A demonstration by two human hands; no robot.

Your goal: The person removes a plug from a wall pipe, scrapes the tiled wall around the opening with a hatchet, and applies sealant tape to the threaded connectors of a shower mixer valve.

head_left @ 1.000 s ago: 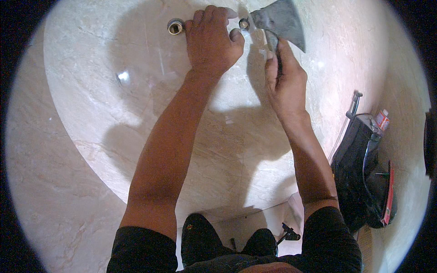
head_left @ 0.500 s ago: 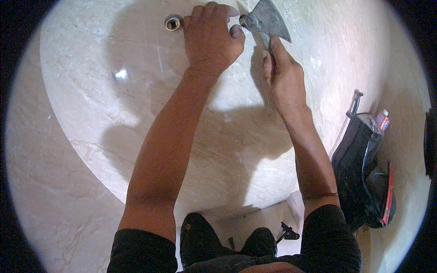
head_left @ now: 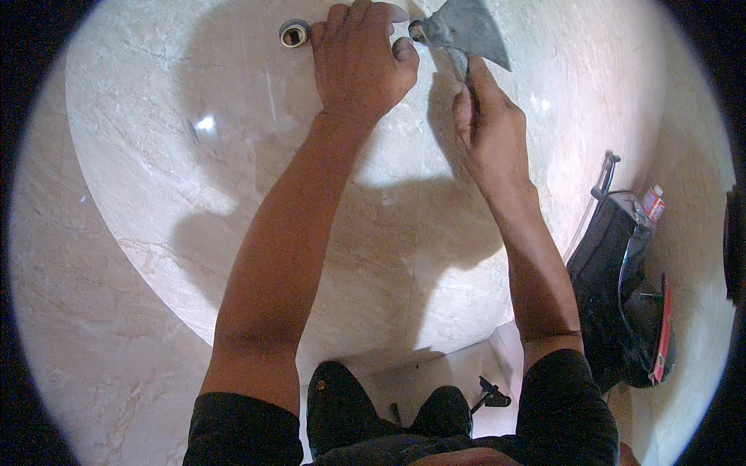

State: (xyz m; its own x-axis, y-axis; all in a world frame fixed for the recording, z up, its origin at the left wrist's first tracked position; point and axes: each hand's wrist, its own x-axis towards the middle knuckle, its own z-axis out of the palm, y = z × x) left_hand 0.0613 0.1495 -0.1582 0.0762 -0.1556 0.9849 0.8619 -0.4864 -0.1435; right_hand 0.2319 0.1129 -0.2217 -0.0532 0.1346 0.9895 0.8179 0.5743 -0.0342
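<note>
two hands flanked the stub (head_left: 416, 31), a small dark round end against the pale tile (head_left: 373, 295). the axe (head_left: 466, 35) was just right of the stub, its blunt end toward it and its blade flaring away to the right; whether the two touched could not be told. its handle (head_left: 457, 64) slanted down and a little right of the stub into the right hand (head_left: 496, 128), which was closed round it. left of the stub, and nearer to it, was the left hand (head_left: 361, 66), fingers bent, thumb and forefinger parted toward the stub; whether it gripped anything could not be seen. farther left of the stub, beyond that hand, sat a brass-rimmed fitting (head_left: 294, 34).
</note>
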